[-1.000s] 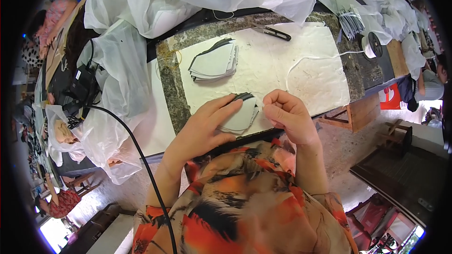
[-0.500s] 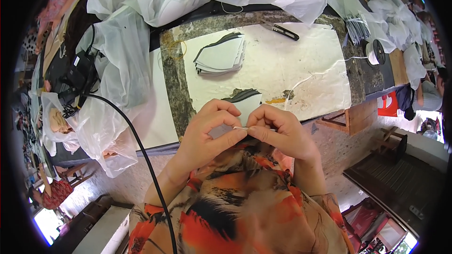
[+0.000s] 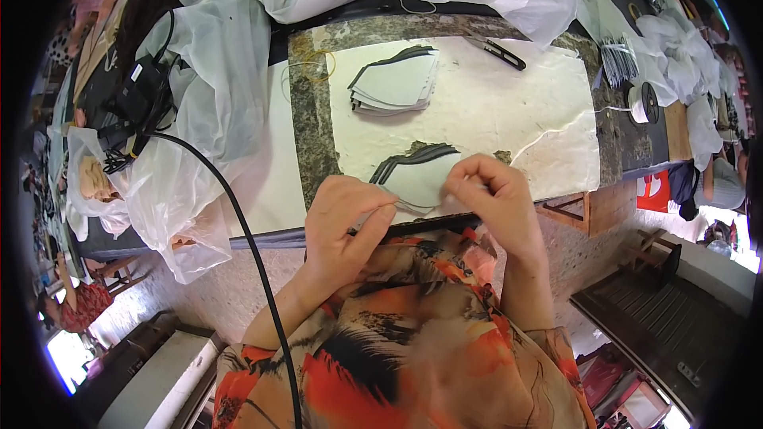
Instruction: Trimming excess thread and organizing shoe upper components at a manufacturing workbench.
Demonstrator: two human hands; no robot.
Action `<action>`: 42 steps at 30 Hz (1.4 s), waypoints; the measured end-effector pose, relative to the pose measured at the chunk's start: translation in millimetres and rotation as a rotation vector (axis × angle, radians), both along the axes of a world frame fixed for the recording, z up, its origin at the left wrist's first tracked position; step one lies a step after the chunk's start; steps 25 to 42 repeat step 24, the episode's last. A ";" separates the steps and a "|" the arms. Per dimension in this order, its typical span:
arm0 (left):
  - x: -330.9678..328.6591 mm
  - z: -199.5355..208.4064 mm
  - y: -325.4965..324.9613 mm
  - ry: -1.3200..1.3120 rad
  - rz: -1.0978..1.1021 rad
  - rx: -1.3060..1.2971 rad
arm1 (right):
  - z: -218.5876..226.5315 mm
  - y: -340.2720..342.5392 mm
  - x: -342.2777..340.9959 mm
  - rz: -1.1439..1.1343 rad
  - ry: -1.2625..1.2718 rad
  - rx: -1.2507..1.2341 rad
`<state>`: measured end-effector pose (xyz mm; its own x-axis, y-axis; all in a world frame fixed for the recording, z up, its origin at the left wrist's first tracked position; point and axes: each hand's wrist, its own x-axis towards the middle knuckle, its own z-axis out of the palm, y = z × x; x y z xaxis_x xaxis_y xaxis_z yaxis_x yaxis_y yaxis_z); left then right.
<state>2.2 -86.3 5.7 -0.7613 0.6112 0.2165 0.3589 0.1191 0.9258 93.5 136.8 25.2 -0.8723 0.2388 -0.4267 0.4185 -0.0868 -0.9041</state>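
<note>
My left hand [image 3: 348,221] is closed in a pinch at the table's front edge, thumb against bent fingers; what it holds is mostly hidden. To its right, my right hand [image 3: 499,200] is raised with thumb and fingers pinched. A thin white cord [image 3: 548,136] runs into this hand from a white spool [image 3: 641,102] at the right. Between and just beyond the hands lies a small stack of pale cut pieces [image 3: 425,178] with dark curved edges. Farther back is a second, thicker stack of such pieces [image 3: 396,83].
A dark-handled snipping tool [image 3: 502,53] lies at the back of the white work sheet [image 3: 477,103]. Translucent plastic bags [image 3: 226,95] crowd the left and back. A black cable [image 3: 238,230] hangs across my left forearm. A yellowish loop [image 3: 330,67] rests at the sheet's left.
My hands, pinched together over the front edge before, have come apart. The right hand moved right and the left slightly lower, uncovering more of the near stack. The view shifted a little.
</note>
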 end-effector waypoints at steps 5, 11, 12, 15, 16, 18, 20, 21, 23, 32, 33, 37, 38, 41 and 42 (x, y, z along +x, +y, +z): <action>7.8 -14.1 4.5 0.490 -0.004 -0.266 | 15.2 -6.4 -12.9 -0.064 0.035 0.017; 18.7 -15.6 3.7 0.519 -0.004 -0.309 | 19.9 -24.7 -33.2 0.132 0.054 -0.077; 19.4 -15.3 4.3 0.518 -0.003 -0.310 | 12.5 -24.2 -35.1 0.125 0.053 0.066; 19.5 -13.7 6.1 0.529 0.022 -0.325 | -0.7 -24.1 -36.6 0.099 0.045 0.301; 17.7 -13.9 7.2 0.521 -0.003 -0.327 | -3.1 -23.9 -36.5 0.079 0.038 0.393; 17.2 -14.8 7.7 0.512 -0.028 -0.328 | -6.7 -26.6 -35.5 0.063 0.055 0.423; 19.2 -17.3 6.8 0.500 -0.044 -0.330 | -6.2 -29.2 -35.8 0.048 0.074 0.453; 19.4 -17.9 6.5 0.499 -0.045 -0.329 | -4.4 -30.1 -36.6 0.052 0.053 0.495; 19.8 -18.5 6.1 0.507 -0.043 -0.339 | -3.7 -31.9 -37.2 0.058 0.028 0.552; 20.7 -18.3 6.0 0.501 -0.042 -0.345 | -4.9 -32.8 -36.7 0.059 0.024 0.567; 20.7 -18.3 6.0 0.501 -0.042 -0.345 | -4.9 -32.8 -36.7 0.059 0.024 0.567; 20.7 -18.3 6.0 0.501 -0.042 -0.345 | -4.9 -32.8 -36.7 0.059 0.024 0.567; 20.7 -18.3 6.0 0.501 -0.042 -0.345 | -4.9 -32.8 -36.7 0.059 0.024 0.567; 20.7 -18.3 6.0 0.501 -0.042 -0.345 | -4.9 -32.8 -36.7 0.059 0.024 0.567; 20.7 -18.3 6.0 0.501 -0.042 -0.345 | -4.9 -32.8 -36.7 0.059 0.024 0.567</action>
